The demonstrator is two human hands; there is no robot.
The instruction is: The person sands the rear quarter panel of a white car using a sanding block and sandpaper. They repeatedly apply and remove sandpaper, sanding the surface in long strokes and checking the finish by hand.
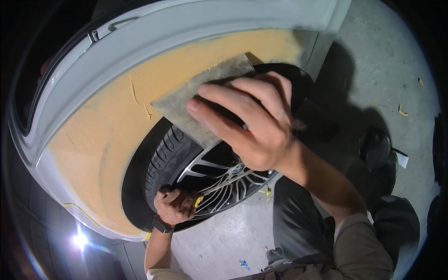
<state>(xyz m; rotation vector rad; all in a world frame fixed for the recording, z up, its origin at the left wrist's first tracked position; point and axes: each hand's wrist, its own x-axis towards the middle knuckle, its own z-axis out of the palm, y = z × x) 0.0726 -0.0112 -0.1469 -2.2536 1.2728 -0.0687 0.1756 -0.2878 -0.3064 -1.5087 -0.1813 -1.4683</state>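
In front of me is a pale car body panel (100, 116) with a wide coat of yellow-beige filler above the wheel arch. My right hand (259, 116) grips a flat grey metal filler spreader (179, 109), fingers laid along its face. The spreader's far edge lies over the coated panel; whether it touches cannot be told. Lower left, beside the tyre (161, 161), my left hand (175, 205) is closed round a thin, long tool (221, 185) seen nearly edge-on, with bright yellow paste near the fingers. Its kind is unclear.
The spoked wheel (205, 163) sits behind both hands. Ridges of filler (135, 91) stand out on the panel. A round black object (374, 147) and yellow scraps (402, 110) lie on the concrete floor at right. A bright lamp (80, 240) shines at lower left.
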